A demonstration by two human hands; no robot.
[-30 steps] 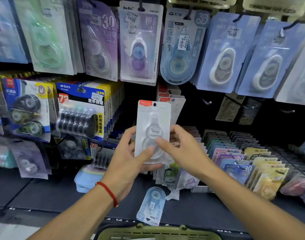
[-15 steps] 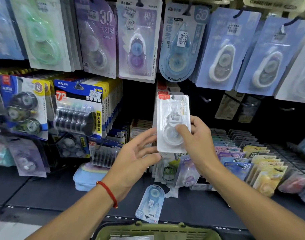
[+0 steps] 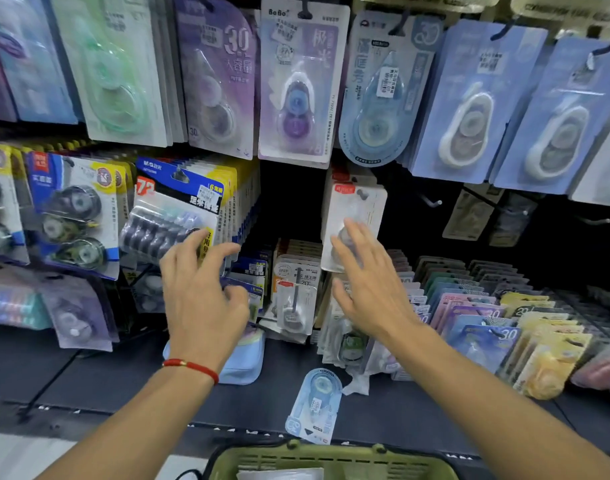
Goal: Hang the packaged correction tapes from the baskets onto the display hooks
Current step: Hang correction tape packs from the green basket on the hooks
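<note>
From my remote feed: a dark shelf [image 3: 89, 382] carries a flat blue-carded correction tape pack [image 3: 315, 403] (face up), a pale blue pouch [image 3: 243, 362] and upright packet rows [image 3: 504, 323].

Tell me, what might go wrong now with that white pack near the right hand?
1. The white pack hangs at the front of its row, with the right hand open against it; if its hole is not fully on the hook, it could slip off.
2. A blue pack already lies loose on the shelf, so falls seem possible here.
3. The left hand is spread close to the black refill pack and could knock it.
</note>
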